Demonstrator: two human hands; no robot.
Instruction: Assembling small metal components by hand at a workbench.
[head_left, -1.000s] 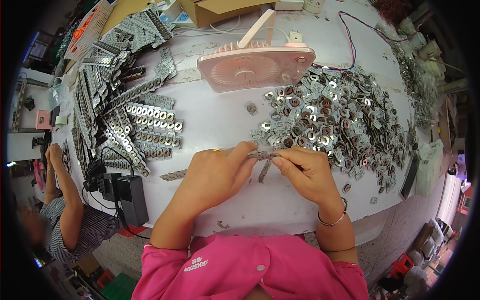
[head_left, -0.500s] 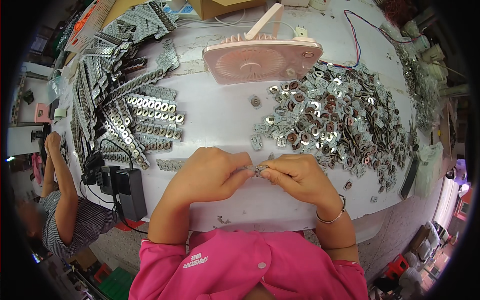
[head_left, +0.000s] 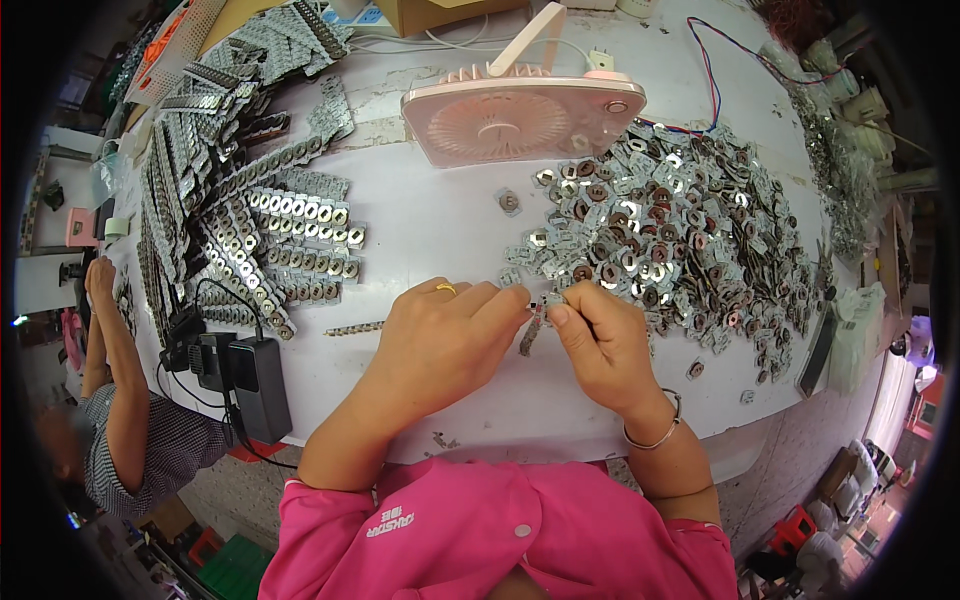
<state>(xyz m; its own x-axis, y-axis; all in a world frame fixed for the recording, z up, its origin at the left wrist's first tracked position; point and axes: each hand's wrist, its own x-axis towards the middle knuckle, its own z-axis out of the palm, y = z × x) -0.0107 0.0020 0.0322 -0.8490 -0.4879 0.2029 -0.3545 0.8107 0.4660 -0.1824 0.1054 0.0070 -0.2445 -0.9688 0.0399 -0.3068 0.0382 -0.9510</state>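
Note:
My left hand (head_left: 445, 335), a ring on one finger, is closed in a pinch. A strip of joined metal pieces (head_left: 355, 328) sticks out to its left, edge-on; the stretch beneath the hand is hidden. My right hand (head_left: 607, 340), with a bangle at the wrist, pinches a small metal piece (head_left: 550, 298) between thumb and index finger. Both sets of fingertips are close together, a small gap between them. A short narrow metal bit (head_left: 531, 335) shows below the gap; I cannot tell whether it is held or lies on the table.
Loose metal pieces with round brown or shiny centres form a large pile (head_left: 680, 250) at right. Finished-looking metal strips (head_left: 220, 200) are heaped at left. A pink fan (head_left: 500, 125) stands ahead. Black adapters (head_left: 255, 375) with cables sit front left. Another person's arm (head_left: 125, 370) is at far left.
My hands have moved slightly up and come a little apart at the fingertips. The left hand has turned, and the strip that showed its flat face now shows its edge.

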